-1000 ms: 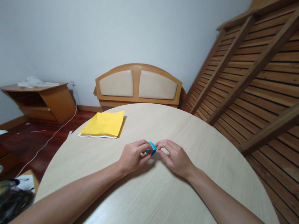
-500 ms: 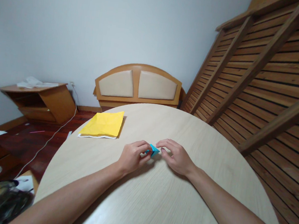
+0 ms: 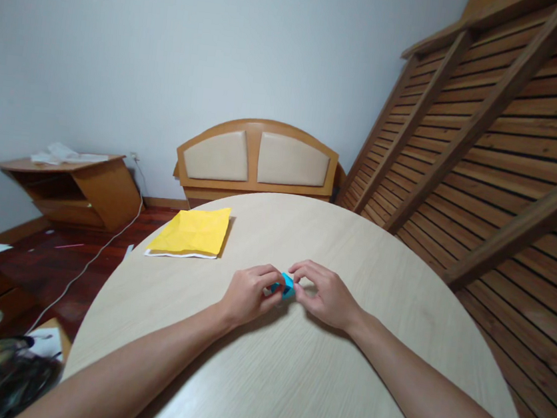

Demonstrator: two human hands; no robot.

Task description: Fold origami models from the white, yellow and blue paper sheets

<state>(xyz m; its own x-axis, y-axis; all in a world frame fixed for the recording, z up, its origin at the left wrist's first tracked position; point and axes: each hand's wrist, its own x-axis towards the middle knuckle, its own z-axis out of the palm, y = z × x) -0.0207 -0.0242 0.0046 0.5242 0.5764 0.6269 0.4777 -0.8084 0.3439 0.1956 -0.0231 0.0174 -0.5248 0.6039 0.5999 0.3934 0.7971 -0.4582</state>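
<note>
A small piece of folded blue paper point(image 3: 288, 285) is between my two hands, just above the middle of the round table point(image 3: 257, 394). My left hand point(image 3: 252, 294) pinches its left side between thumb and fingers. On the other side, my right hand point(image 3: 325, 295) has its thumb and forefinger closed on the paper's right tip. My fingertips cover parts of the paper, so its full folded shape is hidden.
Yellow paper sheets point(image 3: 193, 229) with a white edge beneath lie at the table's far left. Behind the table stands a headboard point(image 3: 254, 156). Wooden slats point(image 3: 507, 148) lean on the right. A low cabinet point(image 3: 79, 190) stands left, with a cable point(image 3: 97, 255) across the floor.
My right thumb and forefinger have come in and closed on the right tip of the blue paper. The paper has tilted slightly; my left hand still pinches it.
</note>
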